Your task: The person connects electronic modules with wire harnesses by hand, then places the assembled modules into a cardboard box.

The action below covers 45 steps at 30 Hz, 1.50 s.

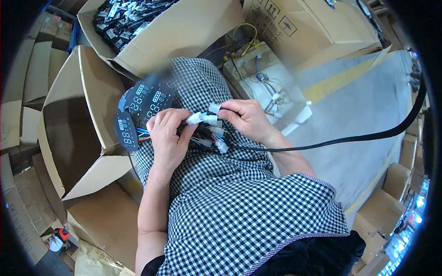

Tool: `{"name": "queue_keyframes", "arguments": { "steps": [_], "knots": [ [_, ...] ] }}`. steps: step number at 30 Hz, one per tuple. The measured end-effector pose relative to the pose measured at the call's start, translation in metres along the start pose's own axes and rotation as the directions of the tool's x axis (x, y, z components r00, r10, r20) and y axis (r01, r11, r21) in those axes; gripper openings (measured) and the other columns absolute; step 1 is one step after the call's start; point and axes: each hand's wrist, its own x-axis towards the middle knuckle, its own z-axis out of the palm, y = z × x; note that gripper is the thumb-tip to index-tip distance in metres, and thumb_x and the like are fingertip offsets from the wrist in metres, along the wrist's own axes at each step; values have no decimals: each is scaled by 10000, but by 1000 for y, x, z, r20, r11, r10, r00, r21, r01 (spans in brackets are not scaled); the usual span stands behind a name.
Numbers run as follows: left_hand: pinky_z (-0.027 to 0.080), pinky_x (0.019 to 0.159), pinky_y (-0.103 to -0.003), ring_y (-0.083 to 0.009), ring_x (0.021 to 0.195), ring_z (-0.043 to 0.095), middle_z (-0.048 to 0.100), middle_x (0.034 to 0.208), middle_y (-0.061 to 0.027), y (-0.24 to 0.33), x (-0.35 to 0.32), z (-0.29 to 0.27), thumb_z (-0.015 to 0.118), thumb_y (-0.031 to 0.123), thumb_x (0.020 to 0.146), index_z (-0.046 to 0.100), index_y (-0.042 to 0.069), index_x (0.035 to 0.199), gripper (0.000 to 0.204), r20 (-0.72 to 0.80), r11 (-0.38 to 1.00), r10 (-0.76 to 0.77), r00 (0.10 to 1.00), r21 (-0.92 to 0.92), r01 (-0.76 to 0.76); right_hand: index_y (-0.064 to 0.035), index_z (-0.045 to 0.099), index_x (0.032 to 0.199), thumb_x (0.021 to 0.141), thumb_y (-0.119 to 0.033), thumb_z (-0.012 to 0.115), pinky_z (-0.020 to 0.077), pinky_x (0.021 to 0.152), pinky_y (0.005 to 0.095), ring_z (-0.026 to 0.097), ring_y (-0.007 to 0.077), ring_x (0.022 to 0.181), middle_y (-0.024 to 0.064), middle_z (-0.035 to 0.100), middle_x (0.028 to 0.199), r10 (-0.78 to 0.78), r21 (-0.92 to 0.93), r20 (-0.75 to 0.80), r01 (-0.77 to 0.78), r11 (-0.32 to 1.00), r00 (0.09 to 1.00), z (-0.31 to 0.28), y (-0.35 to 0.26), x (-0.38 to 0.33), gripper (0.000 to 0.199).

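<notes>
Grey floor (368, 115) crowded with cardboard boxes

A yellow stripe (336, 80) crosses the floor. On it stand an open empty carton (78, 129), a carton of black display parts (184, 27), a closed printed box (313, 23), a white tray of wiring (271, 83) and small boxes (391, 193) along the right edge.

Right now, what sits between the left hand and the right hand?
In the head view, a cluster of white connectors on coloured wires spans the gap between the left hand and the right hand; both hands' fingers touch it, over the checked lap.
</notes>
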Motion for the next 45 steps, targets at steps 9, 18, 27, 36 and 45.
{"name": "queue_keyframes", "arguments": {
  "steps": [9,18,27,36,45],
  "knots": [
    [385,899,-407,-226,1018,585,661,1036,-14,-3,-5,-9,752,172,773,699,113,968,211,45,998,54,998,13,-54,-146,665,880,847,-219,685,457,489,378,622,241,574,32,606,668,-314,-431,309,426,795,898,-13,-28,23,83],
    [399,912,-389,-211,1055,561,649,1070,-1,-1,-18,-12,746,224,789,702,110,954,205,108,997,80,991,-21,-78,-139,722,935,838,-166,699,458,523,385,632,254,617,53,630,695,-166,-291,431,311,905,887,-5,-19,16,103],
    [514,754,-405,-312,881,627,644,987,-105,16,-31,-53,784,118,766,648,54,981,263,-249,987,-28,968,146,66,-48,716,931,882,-156,676,523,633,364,685,282,746,107,711,849,-33,-205,135,61,977,990,-24,-5,-11,125],
    [484,539,-320,-181,619,589,509,783,-25,34,-7,5,681,57,700,728,184,987,317,348,903,300,888,195,-382,-3,712,962,894,-109,683,499,600,315,666,221,675,113,705,810,26,-152,-12,-27,988,1000,-31,14,-51,129],
    [523,607,-384,-284,743,661,653,900,-64,18,-4,20,768,115,713,676,63,935,246,212,981,126,969,-174,-90,-100,721,903,849,-203,711,488,535,363,662,251,642,56,683,754,-72,-266,34,78,961,997,-31,-2,-63,117]
  ]
}}
